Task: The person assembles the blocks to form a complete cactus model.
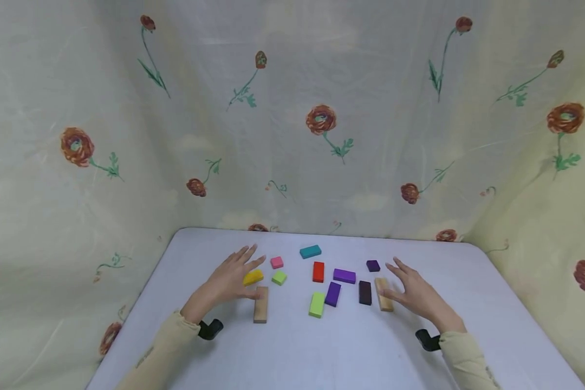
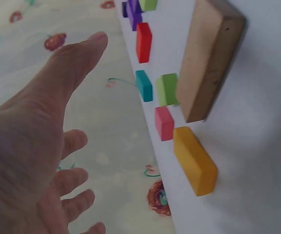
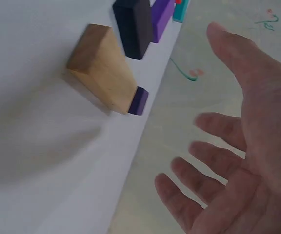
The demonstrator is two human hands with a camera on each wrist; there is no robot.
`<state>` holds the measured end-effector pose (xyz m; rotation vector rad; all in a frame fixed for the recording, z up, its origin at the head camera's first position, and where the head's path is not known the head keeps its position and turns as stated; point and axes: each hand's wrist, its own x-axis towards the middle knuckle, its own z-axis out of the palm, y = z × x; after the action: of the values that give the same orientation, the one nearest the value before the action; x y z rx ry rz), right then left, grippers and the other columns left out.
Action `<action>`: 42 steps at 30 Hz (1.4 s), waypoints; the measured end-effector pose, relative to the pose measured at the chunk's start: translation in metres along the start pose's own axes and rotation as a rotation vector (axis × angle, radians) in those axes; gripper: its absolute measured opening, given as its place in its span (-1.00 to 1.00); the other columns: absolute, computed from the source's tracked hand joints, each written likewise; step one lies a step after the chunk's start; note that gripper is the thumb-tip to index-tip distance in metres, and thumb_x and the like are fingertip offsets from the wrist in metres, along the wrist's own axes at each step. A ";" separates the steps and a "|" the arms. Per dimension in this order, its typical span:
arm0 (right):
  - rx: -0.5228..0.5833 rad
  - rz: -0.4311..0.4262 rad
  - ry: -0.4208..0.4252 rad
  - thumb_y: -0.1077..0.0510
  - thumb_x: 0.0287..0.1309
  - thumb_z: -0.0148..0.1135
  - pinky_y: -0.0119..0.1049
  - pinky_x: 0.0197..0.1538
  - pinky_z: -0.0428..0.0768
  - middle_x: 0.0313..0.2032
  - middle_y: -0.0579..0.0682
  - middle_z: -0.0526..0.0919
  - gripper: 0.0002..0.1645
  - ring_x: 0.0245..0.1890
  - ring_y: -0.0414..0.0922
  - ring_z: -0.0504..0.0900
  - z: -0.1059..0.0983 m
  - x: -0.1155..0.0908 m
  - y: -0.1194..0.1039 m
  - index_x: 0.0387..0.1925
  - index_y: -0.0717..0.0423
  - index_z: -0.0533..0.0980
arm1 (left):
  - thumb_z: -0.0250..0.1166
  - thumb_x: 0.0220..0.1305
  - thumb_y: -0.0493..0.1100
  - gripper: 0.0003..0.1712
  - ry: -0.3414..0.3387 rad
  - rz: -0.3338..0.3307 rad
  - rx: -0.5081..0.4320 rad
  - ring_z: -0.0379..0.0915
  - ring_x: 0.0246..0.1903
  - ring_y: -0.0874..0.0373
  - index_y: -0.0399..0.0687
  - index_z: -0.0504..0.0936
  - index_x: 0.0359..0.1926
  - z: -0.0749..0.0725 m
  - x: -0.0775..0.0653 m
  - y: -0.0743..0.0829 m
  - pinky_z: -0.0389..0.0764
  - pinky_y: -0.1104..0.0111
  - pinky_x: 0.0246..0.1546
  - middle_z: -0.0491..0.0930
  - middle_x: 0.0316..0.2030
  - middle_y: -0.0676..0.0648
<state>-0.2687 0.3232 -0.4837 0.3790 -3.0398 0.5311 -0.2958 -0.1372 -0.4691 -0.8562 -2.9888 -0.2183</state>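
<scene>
Cream sleeves (image 1: 158, 352) slant in at seven and five o'clock above a white table (image 1: 302, 352). From where I stand, the left hand (image 1: 226, 279) hovers, fingers apart, a wooden block (image 1: 260, 311) at its four o'clock, a yellow block (image 1: 253, 277) at three; the right hand (image 1: 414, 292), likewise spread, has a second wooden block (image 1: 384, 302) at nine.

By the left wrist's view, a pink block (image 2: 164, 124) sits at the yellow one's eleven o'clock.

By the right wrist's, a small purple block (image 3: 138, 101) lies at the wood's four.
</scene>
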 end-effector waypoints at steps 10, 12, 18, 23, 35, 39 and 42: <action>0.067 0.038 -0.029 -0.12 0.11 0.34 0.27 0.23 0.31 0.29 0.35 0.32 -0.14 0.27 0.36 0.30 0.018 -0.007 0.006 0.28 0.32 0.33 | 0.42 -0.02 0.31 -0.06 -0.079 0.009 -0.071 0.26 0.34 -0.03 -0.04 0.42 0.32 0.021 -0.008 0.004 0.24 0.01 0.35 0.34 0.35 -0.10; 0.067 0.026 -0.028 -0.11 0.09 0.36 0.26 0.23 0.32 0.28 0.36 0.33 -0.14 0.26 0.36 0.31 0.020 -0.008 0.006 0.26 0.34 0.33 | 0.42 -0.01 0.28 -0.08 -0.088 0.020 -0.088 0.31 0.31 -0.02 -0.08 0.44 0.30 0.026 -0.009 0.004 0.30 0.04 0.32 0.40 0.32 -0.10; 0.061 0.002 -0.005 -0.06 0.03 0.41 0.25 0.23 0.32 0.26 0.37 0.34 -0.12 0.25 0.37 0.32 0.026 -0.009 0.009 0.24 0.38 0.34 | 0.44 0.00 0.23 -0.16 -0.122 0.045 -0.160 0.34 0.29 -0.03 -0.11 0.51 0.23 0.033 -0.011 0.004 0.42 0.09 0.23 0.44 0.28 -0.11; 0.085 0.000 -0.016 -0.01 0.03 0.41 0.24 0.26 0.30 0.27 0.40 0.32 -0.13 0.26 0.37 0.30 0.033 -0.009 0.012 0.25 0.41 0.32 | 0.44 0.02 0.20 -0.17 -0.182 0.015 -0.254 0.34 0.29 -0.05 -0.15 0.49 0.24 0.036 -0.011 0.004 0.41 0.09 0.24 0.45 0.27 -0.14; 0.078 -0.057 0.031 0.20 0.00 0.37 0.16 0.27 0.33 0.28 0.37 0.34 -0.23 0.26 0.33 0.34 0.044 -0.009 0.014 0.21 0.50 0.32 | 0.43 0.04 0.16 -0.28 -0.150 0.026 -0.299 0.35 0.27 -0.07 -0.20 0.59 0.12 0.045 -0.015 0.004 0.41 0.10 0.24 0.45 0.24 -0.17; 0.089 -0.043 0.018 0.21 -0.02 0.38 0.16 0.27 0.33 0.28 0.36 0.34 -0.25 0.26 0.33 0.34 0.043 -0.009 0.013 0.18 0.49 0.36 | 0.43 0.05 0.15 -0.31 -0.135 0.032 -0.292 0.37 0.25 -0.06 -0.20 0.60 0.11 0.047 -0.017 0.004 0.42 0.12 0.23 0.47 0.23 -0.17; 0.087 -0.035 0.006 0.21 -0.05 0.38 0.16 0.29 0.31 0.28 0.36 0.35 -0.27 0.27 0.34 0.32 0.045 -0.009 0.013 0.16 0.48 0.39 | 0.42 0.06 0.16 -0.31 -0.135 0.027 -0.290 0.38 0.25 -0.05 -0.19 0.60 0.11 0.050 -0.020 0.005 0.43 0.12 0.22 0.47 0.22 -0.17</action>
<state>-0.2631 0.3216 -0.5307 0.4329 -3.0058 0.6621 -0.2756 -0.1366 -0.5190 -0.9696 -3.1160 -0.6307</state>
